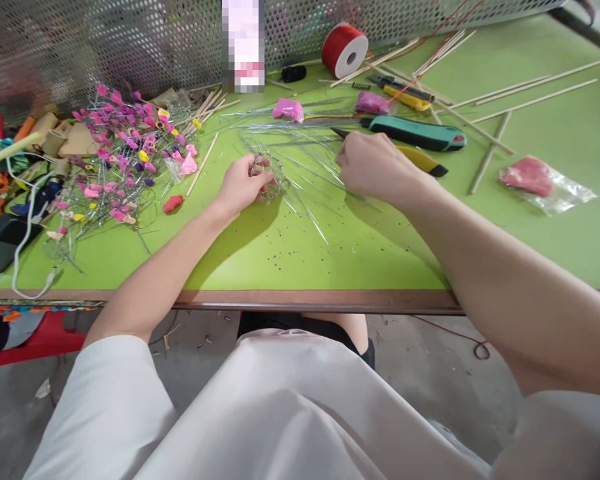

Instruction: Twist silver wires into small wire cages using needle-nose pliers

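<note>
My left hand (247, 181) pinches a small ring of twisted silvery wire (275, 177), holding it upright just above the green table. To its right my right hand (367, 163) is closed, its fingertips turned down and hidden; I cannot make out what they hold. Loose thin silver wires (307, 217) spread over the table between both hands. Partly covered by the right hand is a yellow-handled tool (423, 160), with a dark pointed tip showing on the other side. A teal-handled cutter (420, 133) lies just beyond that hand.
On the left sits a heap of wire stems with pink and purple pieces (125, 147), near a white cable (23, 247). A red spool (345, 50), a yellow utility knife (407, 97) and wooden sticks (525, 87) lie behind. Pink clay in a bag (527, 177) rests at right.
</note>
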Motion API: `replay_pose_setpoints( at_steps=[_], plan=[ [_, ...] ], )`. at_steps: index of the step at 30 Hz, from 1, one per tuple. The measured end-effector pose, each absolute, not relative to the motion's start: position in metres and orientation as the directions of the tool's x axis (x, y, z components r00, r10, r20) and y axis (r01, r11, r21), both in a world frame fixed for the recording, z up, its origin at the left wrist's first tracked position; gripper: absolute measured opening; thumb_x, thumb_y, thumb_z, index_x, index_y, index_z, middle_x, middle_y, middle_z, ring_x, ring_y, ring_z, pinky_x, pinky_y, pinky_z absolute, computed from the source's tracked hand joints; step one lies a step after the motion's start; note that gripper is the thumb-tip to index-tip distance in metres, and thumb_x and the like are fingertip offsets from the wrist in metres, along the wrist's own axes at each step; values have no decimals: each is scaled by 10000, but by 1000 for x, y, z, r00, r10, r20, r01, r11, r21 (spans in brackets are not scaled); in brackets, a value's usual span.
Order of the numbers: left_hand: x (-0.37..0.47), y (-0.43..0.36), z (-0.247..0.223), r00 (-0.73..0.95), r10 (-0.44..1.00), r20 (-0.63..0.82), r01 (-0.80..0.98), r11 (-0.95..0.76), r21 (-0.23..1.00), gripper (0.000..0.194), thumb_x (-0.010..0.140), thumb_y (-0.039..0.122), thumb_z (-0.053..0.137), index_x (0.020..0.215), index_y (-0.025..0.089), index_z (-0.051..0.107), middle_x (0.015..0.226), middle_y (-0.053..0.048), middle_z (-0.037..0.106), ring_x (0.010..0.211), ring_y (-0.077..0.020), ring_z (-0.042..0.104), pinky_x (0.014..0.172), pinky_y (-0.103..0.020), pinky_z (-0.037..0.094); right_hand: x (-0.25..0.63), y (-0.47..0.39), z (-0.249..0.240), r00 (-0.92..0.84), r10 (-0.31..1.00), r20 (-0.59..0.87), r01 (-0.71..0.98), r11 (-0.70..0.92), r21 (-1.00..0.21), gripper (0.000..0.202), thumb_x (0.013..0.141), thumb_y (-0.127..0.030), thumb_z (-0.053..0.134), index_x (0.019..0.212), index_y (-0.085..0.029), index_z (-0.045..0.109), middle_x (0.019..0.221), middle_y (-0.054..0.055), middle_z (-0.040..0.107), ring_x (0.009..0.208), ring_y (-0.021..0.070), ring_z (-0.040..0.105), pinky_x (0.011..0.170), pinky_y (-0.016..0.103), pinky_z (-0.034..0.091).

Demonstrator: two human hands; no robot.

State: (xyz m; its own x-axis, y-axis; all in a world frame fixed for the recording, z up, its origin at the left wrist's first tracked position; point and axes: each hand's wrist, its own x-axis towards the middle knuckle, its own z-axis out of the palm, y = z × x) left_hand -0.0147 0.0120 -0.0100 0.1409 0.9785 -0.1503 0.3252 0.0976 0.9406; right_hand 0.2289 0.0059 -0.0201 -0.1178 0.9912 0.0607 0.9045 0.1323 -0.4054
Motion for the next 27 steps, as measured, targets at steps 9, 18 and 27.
replay_pose_setpoints(
  at_steps=[9, 18, 27],
  plan=[
    [-14, 10, -7, 146, 976, -159, 336, 102, 936, 241, 971, -74, 612, 1048, 154, 611, 878, -15, 731, 671, -86, 621, 601, -265, 416, 217, 4, 3, 24, 999, -30, 883, -35, -468, 259, 962, -85, 551, 1072, -140, 778, 1050, 169, 782, 1094, 302, 705, 1045, 428, 535],
    [-14, 11, -11, 171, 978, -123, 317, 64, 946, 262, 971, -61, 624, 1092, 169, 657, 861, 2, 732, 680, -85, 631, 638, -238, 438, 219, 4, -8, -45, 998, -54, 882, 14, -472, 167, 933, -160, 657, 1020, -161, 800, 1028, 161, 776, 949, 274, 681, 962, 465, 558],
    [-13, 10, -9, 160, 979, -122, 318, 66, 946, 280, 965, -79, 613, 1088, 167, 662, 853, 5, 741, 676, -79, 634, 611, -226, 436, 219, 1, -10, -120, 992, -27, 880, 94, -465, 166, 933, -180, 604, 952, -216, 765, 1033, 153, 778, 1024, 326, 665, 994, 510, 537]
  ],
)
